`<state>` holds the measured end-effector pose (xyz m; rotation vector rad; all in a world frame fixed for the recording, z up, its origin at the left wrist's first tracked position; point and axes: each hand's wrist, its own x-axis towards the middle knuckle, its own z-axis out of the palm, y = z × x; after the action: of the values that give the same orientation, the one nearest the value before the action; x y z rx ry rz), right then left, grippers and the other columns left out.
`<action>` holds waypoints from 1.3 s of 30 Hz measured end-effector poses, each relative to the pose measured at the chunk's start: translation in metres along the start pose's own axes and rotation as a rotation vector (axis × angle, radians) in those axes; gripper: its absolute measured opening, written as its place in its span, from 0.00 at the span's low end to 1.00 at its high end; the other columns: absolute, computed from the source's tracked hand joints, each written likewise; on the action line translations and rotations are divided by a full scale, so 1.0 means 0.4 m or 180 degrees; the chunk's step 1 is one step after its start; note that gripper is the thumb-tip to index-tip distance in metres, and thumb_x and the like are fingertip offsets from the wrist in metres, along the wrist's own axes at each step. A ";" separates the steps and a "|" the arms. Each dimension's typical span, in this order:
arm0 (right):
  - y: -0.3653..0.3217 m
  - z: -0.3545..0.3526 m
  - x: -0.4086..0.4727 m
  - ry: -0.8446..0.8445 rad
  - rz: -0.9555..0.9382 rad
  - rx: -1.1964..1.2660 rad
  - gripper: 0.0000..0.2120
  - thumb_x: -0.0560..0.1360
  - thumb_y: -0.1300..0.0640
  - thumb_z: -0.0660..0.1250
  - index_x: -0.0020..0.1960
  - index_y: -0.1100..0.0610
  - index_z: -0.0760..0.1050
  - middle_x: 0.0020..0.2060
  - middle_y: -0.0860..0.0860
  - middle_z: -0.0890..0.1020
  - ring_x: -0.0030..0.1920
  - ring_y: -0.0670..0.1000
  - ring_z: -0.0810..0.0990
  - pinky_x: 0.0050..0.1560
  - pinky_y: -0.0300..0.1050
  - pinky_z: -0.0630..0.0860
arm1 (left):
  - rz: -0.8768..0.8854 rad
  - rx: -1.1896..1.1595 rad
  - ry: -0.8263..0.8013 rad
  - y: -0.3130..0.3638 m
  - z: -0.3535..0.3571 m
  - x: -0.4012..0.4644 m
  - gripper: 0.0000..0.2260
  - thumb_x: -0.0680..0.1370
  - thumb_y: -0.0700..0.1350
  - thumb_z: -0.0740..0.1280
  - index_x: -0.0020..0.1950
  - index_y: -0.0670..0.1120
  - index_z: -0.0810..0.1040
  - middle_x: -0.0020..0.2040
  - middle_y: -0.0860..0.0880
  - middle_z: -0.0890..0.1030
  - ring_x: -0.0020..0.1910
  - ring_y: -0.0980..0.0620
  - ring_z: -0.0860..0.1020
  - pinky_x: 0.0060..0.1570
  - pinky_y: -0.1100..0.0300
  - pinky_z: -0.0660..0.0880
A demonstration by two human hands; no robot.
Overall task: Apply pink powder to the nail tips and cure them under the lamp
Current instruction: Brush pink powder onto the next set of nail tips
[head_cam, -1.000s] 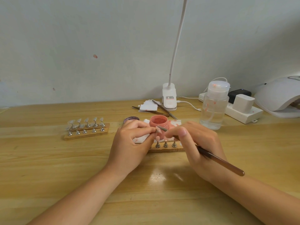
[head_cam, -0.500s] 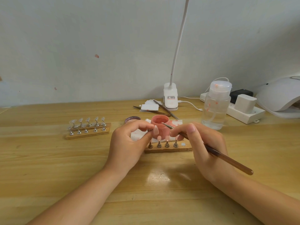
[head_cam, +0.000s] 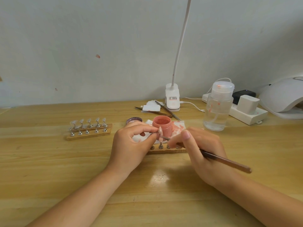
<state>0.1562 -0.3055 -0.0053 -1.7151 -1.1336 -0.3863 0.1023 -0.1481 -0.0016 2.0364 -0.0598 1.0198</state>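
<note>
The left hand [head_cam: 131,143] pinches a nail tip [head_cam: 160,132] on its stand in front of the open powder jar [head_cam: 162,124], while the right hand [head_cam: 201,149] pinches a brush [head_cam: 213,157] against the tip. This looks like the powdering step. Next, probably, the tip goes back on the holder [head_cam: 165,150], and curing under the lamp [head_cam: 283,97], far right, is still to come.

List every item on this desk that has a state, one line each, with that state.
Pink powder jar: open, lid off.
Clear pump bottle: upright, cap on, partly filled.
White nail-curing lamp: empty as far as visible.
Left wooden rack of clear nail tips: untouched.
Left hand: pinching one nail tip on its stand.
Right hand: gripping brown-handled brush, tip at that nail.
</note>
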 end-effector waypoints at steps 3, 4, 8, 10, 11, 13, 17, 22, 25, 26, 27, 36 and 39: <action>-0.013 -0.002 -0.002 0.0284 -0.0281 0.0002 0.27 0.80 0.47 0.49 0.38 0.57 0.81 0.33 0.43 0.80 0.36 0.41 0.77 0.38 0.35 0.71 | -0.0039 -0.0007 -0.0001 0.001 0.000 0.000 0.15 0.67 0.32 0.73 0.39 0.53 0.80 0.37 0.60 0.79 0.41 0.65 0.76 0.41 0.75 0.70; -0.012 -0.002 -0.002 0.0307 -0.0305 -0.0041 0.26 0.80 0.47 0.49 0.40 0.56 0.81 0.36 0.39 0.79 0.38 0.40 0.77 0.39 0.34 0.71 | -0.0021 0.0005 -0.0016 0.000 -0.001 0.000 0.14 0.67 0.32 0.73 0.40 0.53 0.80 0.37 0.60 0.79 0.41 0.65 0.77 0.41 0.75 0.70; -0.002 0.001 -0.002 0.0258 -0.0167 0.0087 0.27 0.80 0.45 0.49 0.39 0.56 0.82 0.34 0.43 0.81 0.37 0.43 0.79 0.38 0.40 0.74 | 0.0006 0.0007 0.0006 -0.001 0.001 0.001 0.16 0.67 0.33 0.73 0.38 0.55 0.80 0.37 0.61 0.79 0.41 0.63 0.77 0.41 0.74 0.70; -0.003 0.000 -0.003 0.0320 -0.0218 0.0123 0.27 0.80 0.45 0.49 0.39 0.56 0.82 0.32 0.45 0.81 0.35 0.43 0.79 0.37 0.40 0.74 | -0.0003 0.0012 0.0007 -0.001 0.000 0.001 0.16 0.67 0.33 0.73 0.37 0.56 0.80 0.36 0.62 0.79 0.41 0.65 0.77 0.41 0.74 0.70; -0.004 0.000 -0.002 0.0367 -0.0274 0.0078 0.25 0.80 0.46 0.49 0.40 0.55 0.81 0.34 0.42 0.80 0.37 0.42 0.78 0.38 0.38 0.73 | 0.0007 0.0020 -0.0010 -0.003 0.000 0.000 0.16 0.67 0.33 0.73 0.38 0.55 0.80 0.36 0.62 0.79 0.40 0.65 0.77 0.41 0.74 0.70; -0.003 0.000 0.000 0.0357 -0.0238 0.0015 0.22 0.80 0.47 0.50 0.43 0.53 0.81 0.36 0.38 0.79 0.39 0.41 0.78 0.41 0.37 0.73 | 0.0022 0.0038 -0.0016 -0.006 0.000 0.000 0.16 0.67 0.33 0.73 0.38 0.56 0.80 0.35 0.63 0.79 0.40 0.66 0.77 0.41 0.75 0.70; 0.001 -0.001 -0.006 0.0217 -0.0112 0.0320 0.28 0.79 0.43 0.50 0.36 0.57 0.82 0.27 0.48 0.80 0.31 0.42 0.77 0.36 0.33 0.71 | -0.0034 0.0056 0.0015 -0.008 0.001 0.001 0.20 0.67 0.33 0.73 0.36 0.60 0.77 0.34 0.70 0.78 0.39 0.68 0.76 0.41 0.76 0.69; -0.012 -0.006 0.000 0.0534 -0.0076 0.0319 0.08 0.78 0.49 0.55 0.49 0.45 0.73 0.30 0.46 0.79 0.34 0.40 0.78 0.36 0.30 0.71 | -0.0037 0.0075 -0.0059 -0.012 -0.002 0.000 0.17 0.68 0.35 0.73 0.37 0.60 0.78 0.36 0.70 0.79 0.39 0.67 0.76 0.41 0.77 0.68; -0.018 -0.004 0.003 0.0444 0.0101 0.0217 0.06 0.75 0.49 0.58 0.49 0.46 0.71 0.36 0.41 0.81 0.39 0.40 0.79 0.41 0.34 0.73 | -0.0055 0.0098 -0.0072 -0.011 -0.003 0.001 0.16 0.68 0.37 0.73 0.38 0.60 0.78 0.36 0.70 0.79 0.39 0.64 0.77 0.41 0.77 0.68; -0.019 -0.003 0.004 0.0380 0.0075 0.0136 0.07 0.74 0.50 0.59 0.48 0.49 0.73 0.36 0.40 0.81 0.40 0.41 0.79 0.41 0.33 0.73 | -0.0050 0.0099 -0.0078 -0.010 -0.003 0.001 0.15 0.68 0.38 0.73 0.38 0.60 0.78 0.36 0.70 0.79 0.39 0.63 0.77 0.41 0.76 0.68; -0.019 -0.002 0.003 0.0320 0.0032 0.0044 0.08 0.74 0.51 0.59 0.46 0.51 0.75 0.37 0.39 0.80 0.40 0.42 0.79 0.41 0.32 0.72 | -0.0038 0.0097 -0.0087 -0.009 -0.003 0.001 0.15 0.68 0.38 0.73 0.38 0.60 0.78 0.36 0.70 0.79 0.39 0.64 0.77 0.41 0.76 0.69; -0.010 -0.005 -0.004 0.0194 -0.0236 0.0024 0.20 0.79 0.50 0.54 0.36 0.57 0.77 0.32 0.45 0.78 0.35 0.42 0.76 0.36 0.33 0.70 | -0.0057 0.0095 -0.0044 -0.016 -0.001 0.001 0.17 0.68 0.36 0.73 0.37 0.60 0.78 0.35 0.71 0.78 0.38 0.65 0.76 0.40 0.77 0.68; -0.007 -0.003 -0.004 0.0323 -0.0239 0.0053 0.25 0.80 0.47 0.51 0.37 0.59 0.78 0.32 0.45 0.78 0.36 0.44 0.77 0.36 0.37 0.72 | -0.0052 0.0077 -0.0062 -0.016 -0.002 0.001 0.16 0.68 0.37 0.73 0.37 0.60 0.78 0.36 0.71 0.78 0.39 0.65 0.76 0.41 0.77 0.68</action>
<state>0.1533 -0.3071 -0.0042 -1.6236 -1.1264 -0.5035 0.1047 -0.1434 -0.0053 2.0657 -0.0412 0.9950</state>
